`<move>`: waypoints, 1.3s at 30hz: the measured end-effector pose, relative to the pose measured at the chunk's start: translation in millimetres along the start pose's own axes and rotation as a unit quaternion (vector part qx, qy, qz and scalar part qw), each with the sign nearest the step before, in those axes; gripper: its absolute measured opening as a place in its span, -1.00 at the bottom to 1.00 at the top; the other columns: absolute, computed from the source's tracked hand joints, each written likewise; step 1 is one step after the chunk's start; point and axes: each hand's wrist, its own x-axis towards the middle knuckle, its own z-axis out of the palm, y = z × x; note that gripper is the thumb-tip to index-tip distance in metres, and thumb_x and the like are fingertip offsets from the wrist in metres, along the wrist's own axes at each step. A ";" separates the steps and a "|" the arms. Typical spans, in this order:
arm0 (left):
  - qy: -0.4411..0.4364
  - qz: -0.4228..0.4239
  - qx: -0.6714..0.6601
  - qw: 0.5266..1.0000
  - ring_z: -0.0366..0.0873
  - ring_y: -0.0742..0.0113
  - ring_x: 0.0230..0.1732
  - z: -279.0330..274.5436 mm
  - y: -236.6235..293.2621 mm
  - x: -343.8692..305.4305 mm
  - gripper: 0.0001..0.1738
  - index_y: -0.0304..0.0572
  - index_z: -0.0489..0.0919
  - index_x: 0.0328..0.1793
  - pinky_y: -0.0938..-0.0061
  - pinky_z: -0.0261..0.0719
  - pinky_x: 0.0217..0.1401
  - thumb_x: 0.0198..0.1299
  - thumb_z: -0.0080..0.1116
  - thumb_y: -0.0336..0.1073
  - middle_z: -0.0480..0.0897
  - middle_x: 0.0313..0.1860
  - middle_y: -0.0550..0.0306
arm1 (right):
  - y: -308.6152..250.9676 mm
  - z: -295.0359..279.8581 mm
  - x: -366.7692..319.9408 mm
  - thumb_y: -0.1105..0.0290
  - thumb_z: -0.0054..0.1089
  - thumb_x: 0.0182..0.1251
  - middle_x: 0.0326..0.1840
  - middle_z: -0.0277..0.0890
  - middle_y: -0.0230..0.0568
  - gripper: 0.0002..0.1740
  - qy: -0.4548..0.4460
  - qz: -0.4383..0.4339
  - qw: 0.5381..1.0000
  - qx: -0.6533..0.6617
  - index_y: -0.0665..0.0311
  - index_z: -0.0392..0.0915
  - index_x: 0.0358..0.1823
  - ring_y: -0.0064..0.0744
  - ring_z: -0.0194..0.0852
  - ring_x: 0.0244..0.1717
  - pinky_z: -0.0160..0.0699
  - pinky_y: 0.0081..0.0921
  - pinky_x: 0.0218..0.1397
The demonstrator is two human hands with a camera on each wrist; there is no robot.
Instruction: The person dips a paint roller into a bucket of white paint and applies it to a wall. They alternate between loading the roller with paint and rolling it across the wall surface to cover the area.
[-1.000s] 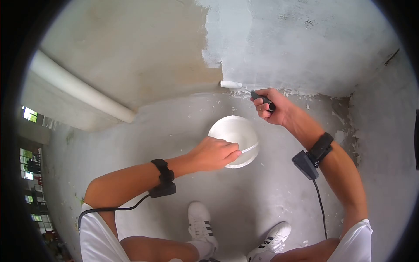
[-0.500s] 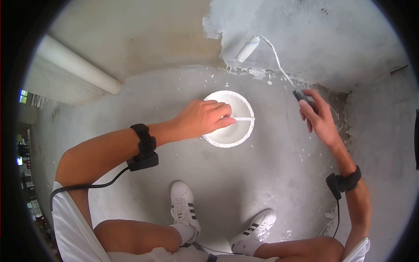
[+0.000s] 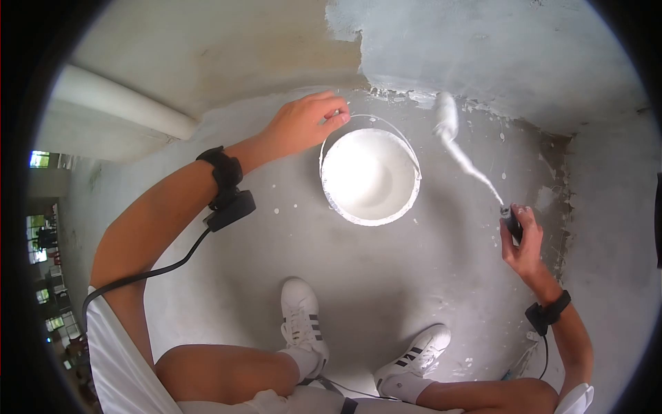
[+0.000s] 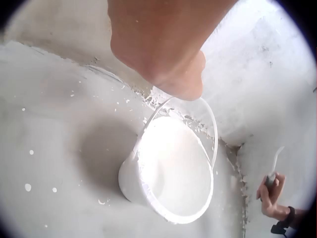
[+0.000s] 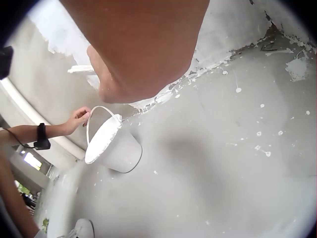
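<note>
The left hand [image 3: 307, 124] pinches the thin handle of a white bucket [image 3: 329, 201], which holds white paint [image 3: 372, 176]. In the left wrist view the handle [image 4: 214, 129] arches up to the left hand [image 4: 163, 69] over the tilted bucket [image 4: 130, 181]. At the right, the right hand [image 3: 525, 241] grips the dark handle [image 3: 511, 222] of a paint roller [image 3: 447, 116], whose paint-coated head points away from the body, to the right of the bucket. In the right wrist view the bucket [image 5: 124, 151] is tilted, and the right fingers are mostly hidden.
A wall [image 3: 496, 55], partly coated white, meets the grey floor [image 3: 262, 241] beyond the bucket. A white pipe [image 3: 124, 103] runs along the left. Two white shoes [image 3: 301, 314] stand on the floor nearer the body. Another wall [image 3: 614, 228] rises at the right.
The right hand and roller have moved away from the wall, toward the body and right. The left hand has moved up and forward, and the bucket's handle now shows as a raised arch.
</note>
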 end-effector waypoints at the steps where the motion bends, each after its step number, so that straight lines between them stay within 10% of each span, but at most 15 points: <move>1: -0.012 -0.010 0.005 1.000 0.53 0.19 -0.25 -0.4 -2.1 2.0 -0.76 -0.08 0.57 -0.14 0.27 0.50 -0.19 0.41 0.04 -0.11 0.54 -0.27 0.20 | -1.2 -2.4 4.4 0.74 0.25 0.06 -0.18 0.55 -0.02 -0.42 -0.028 -0.011 1.000 0.000 0.39 0.37 0.19 -0.17 0.58 -0.44 0.58 -0.40 -0.40; 10: -0.046 -0.010 0.018 0.999 0.45 0.19 -0.28 0.7 -2.3 8.3 -0.76 -0.14 0.54 -0.13 0.31 0.43 -0.18 0.40 0.05 -0.14 0.50 -0.30 0.16 | -33.4 -9.3 64.3 0.61 0.30 -0.05 -0.25 0.51 -0.34 -0.47 -0.140 -0.227 0.940 -0.211 0.20 0.52 0.06 -0.40 0.46 -0.50 0.40 -0.46 -0.51; 19: -0.026 -0.006 0.022 0.999 0.54 0.08 -0.21 4.9 -3.1 4.1 -0.75 -0.15 0.58 -0.17 0.22 0.49 -0.14 0.40 0.00 -0.15 0.57 -0.23 0.13 | -84.7 12.3 115.7 0.50 0.25 -0.02 -0.36 0.40 -0.41 -0.67 -0.161 -0.267 0.905 -0.289 0.18 0.54 -0.15 -0.49 0.36 -0.47 0.34 -0.50 -0.44; 25: -0.026 -0.004 0.007 1.000 0.54 0.11 -0.22 5.8 -1.2 3.5 -0.76 -0.15 0.56 -0.14 0.24 0.48 -0.14 0.41 0.02 -0.15 0.56 -0.24 0.13 | -103.4 8.8 128.9 0.48 0.26 0.02 -0.40 0.34 -0.39 -0.65 -0.192 -0.218 0.891 -0.349 0.17 0.52 -0.09 -0.49 0.35 -0.48 0.36 -0.50 -0.40; 39: -0.028 0.012 -0.006 1.000 0.55 0.09 -0.21 7.4 -8.6 3.2 -0.74 -0.14 0.56 -0.15 0.23 0.49 -0.12 0.41 0.01 -0.13 0.58 -0.22 0.12 | -119.1 2.1 131.3 0.32 0.35 0.26 -0.27 0.64 -0.22 -0.77 -0.182 0.033 0.982 -0.026 0.20 0.56 -0.12 -0.15 0.62 -0.43 0.56 -0.35 -0.38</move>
